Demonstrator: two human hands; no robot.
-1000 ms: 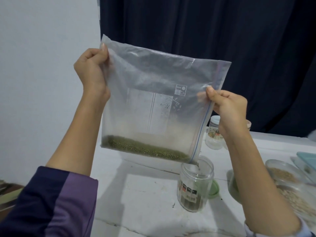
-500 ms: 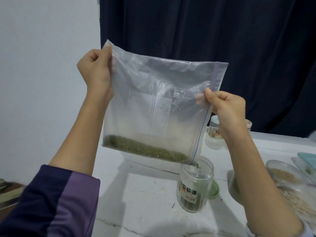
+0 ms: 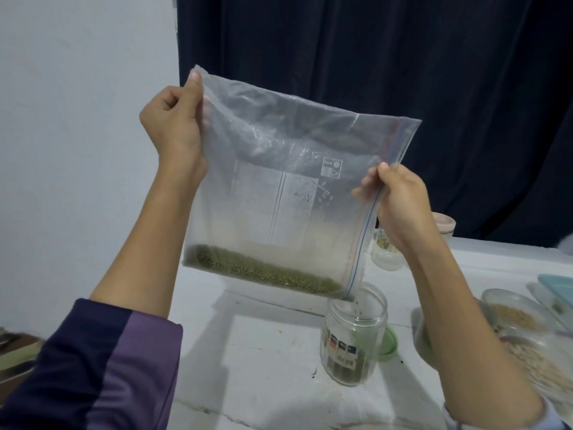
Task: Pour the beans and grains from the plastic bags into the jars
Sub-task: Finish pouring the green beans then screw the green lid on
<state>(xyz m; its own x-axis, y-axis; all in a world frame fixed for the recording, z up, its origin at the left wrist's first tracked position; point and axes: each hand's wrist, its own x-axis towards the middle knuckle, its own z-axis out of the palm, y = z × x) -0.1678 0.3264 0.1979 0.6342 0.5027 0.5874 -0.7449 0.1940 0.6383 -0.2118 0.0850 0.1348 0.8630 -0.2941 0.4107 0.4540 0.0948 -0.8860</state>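
Pinching a clear zip bag (image 3: 288, 193) aloft, left hand (image 3: 173, 125) at its top corner, right hand (image 3: 400, 200) on the zip edge, green beans (image 3: 263, 271) trickling from the low corner into an open glass jar (image 3: 353, 342) on the white tabletop (image 3: 263, 367).

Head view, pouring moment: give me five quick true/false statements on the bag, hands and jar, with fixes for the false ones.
1. Both hands hold the plastic bag in the air. True: the left hand pinches its upper corner, the right hand its zip edge.
2. The bag holds white rice. False: green beans lie along its lower edge.
3. The bag's lowest corner sits over the open jar. True.
4. The jar is full to the brim. False: only its bottom is filled.
5. The green lid is screwed onto the jar. False: it lies on the table behind it.
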